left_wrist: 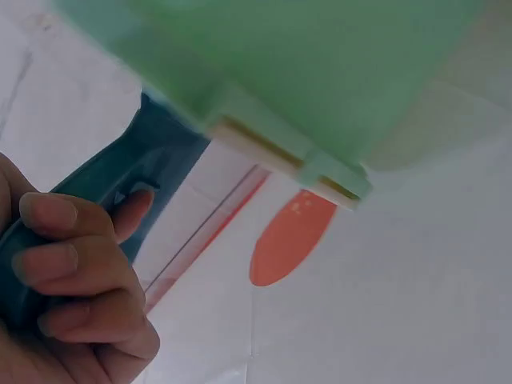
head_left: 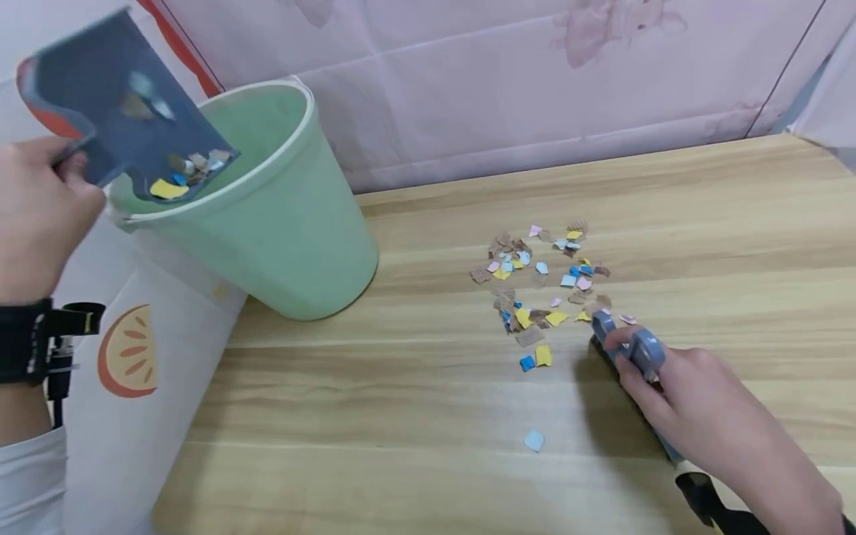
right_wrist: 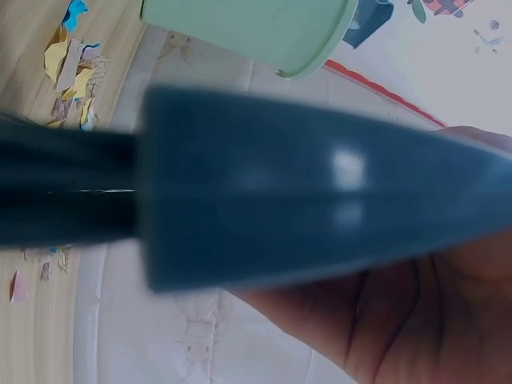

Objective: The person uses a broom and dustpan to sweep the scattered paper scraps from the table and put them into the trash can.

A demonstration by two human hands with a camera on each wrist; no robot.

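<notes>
My left hand (head_left: 33, 215) grips the handle of a dark blue dustpan (head_left: 120, 96), tilted over the mouth of a light green bin (head_left: 281, 223) that leans at the table's left end. Paper scraps (head_left: 180, 178) slide off the pan's lip into the bin. In the left wrist view my fingers (left_wrist: 72, 264) curl round the teal handle (left_wrist: 120, 184) under the bin's rim (left_wrist: 320, 172). My right hand (head_left: 695, 409) holds a blue-grey hand brush (head_left: 635, 349) low on the table, beside a heap of coloured paper scraps (head_left: 542, 275). The right wrist view is filled by the brush's blurred handle (right_wrist: 304, 192).
A wooden table (head_left: 414, 416) runs to a pale cloth wall (head_left: 535, 74) behind. One light blue scrap (head_left: 533, 440) lies alone near the front. A white cloth with an orange slice print (head_left: 127, 349) hangs at the table's left end.
</notes>
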